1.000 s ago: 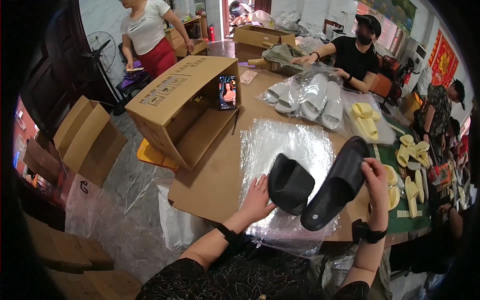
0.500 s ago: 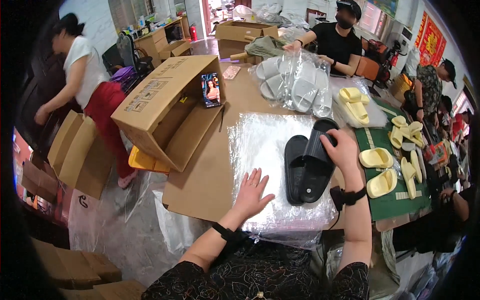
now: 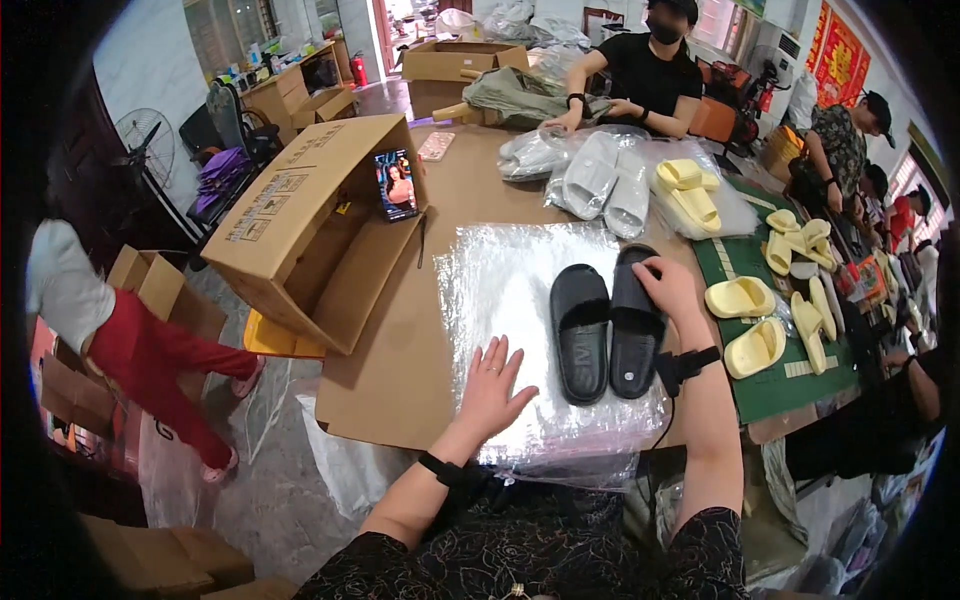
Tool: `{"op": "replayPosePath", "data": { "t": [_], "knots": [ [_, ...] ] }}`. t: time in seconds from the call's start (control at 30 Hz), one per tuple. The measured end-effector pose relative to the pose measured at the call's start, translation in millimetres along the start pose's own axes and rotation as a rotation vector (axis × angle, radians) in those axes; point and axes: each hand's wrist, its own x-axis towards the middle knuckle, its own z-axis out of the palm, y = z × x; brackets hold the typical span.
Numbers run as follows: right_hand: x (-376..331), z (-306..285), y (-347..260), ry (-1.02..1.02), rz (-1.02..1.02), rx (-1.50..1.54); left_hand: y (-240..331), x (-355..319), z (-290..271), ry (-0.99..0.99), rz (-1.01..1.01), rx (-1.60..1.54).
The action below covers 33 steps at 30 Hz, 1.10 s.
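A pair of black slide sandals lies sole down, side by side, on a stack of clear plastic bags (image 3: 490, 300). My right hand (image 3: 672, 292) grips the right black slide (image 3: 633, 350) at its far end, with the fingers at its side and strap. Beside it, close along its edge, sits the left black slide (image 3: 580, 350), and no hand touches that one. My left hand (image 3: 494, 385) rests flat on the bags with its fingers spread, to the left of the sandals. Nothing is held in it.
An open cardboard box (image 3: 310, 220) lies on its side at the left, with a phone (image 3: 396, 185) propped at its opening. Bagged grey slides (image 3: 595, 170) are near a co-worker (image 3: 650, 75). Yellow slides (image 3: 755, 347) lie on a green mat (image 3: 745, 400) at right.
The right black slide has come down from overlapping the left one to lie beside it. The co-worker's bagged grey slides have dropped lower onto the table. A person at left has moved further left.
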Motion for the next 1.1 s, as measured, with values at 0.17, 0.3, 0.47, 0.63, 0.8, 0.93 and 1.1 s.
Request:
{"op": "replayPosePath", "data": {
  "t": [0.17, 0.3, 0.47, 0.63, 0.8, 0.93, 1.1],
  "knots": [
    [-31, 17, 8, 0.251, -0.062, 0.169, -2, 2, 6, 0.001, 0.003, -0.011],
    [-75, 20, -29, -0.189, 0.117, -0.064, -6, -4, 3, -0.006, -0.023, 0.015],
    [-96, 63, -54, -0.082, 0.011, -0.243, -3, -3, -2, 0.018, -0.006, 0.003],
    [-78, 100, -29, -0.02, 0.018, -0.252, -2, -1, 4, 0.015, -0.019, -0.028],
    [-87, 85, -2, 0.08, 0.078, -0.13, -2, 0, -1, -0.08, -0.026, 0.014],
    [-119, 43, -1, 0.167, 0.231, 0.004, -9, -2, -6, -0.21, -0.025, 0.099],
    [-177, 1, -14, 0.237, 0.266, 0.164, 5, 7, -12, -0.297, -0.061, 0.202]
  ]
}}
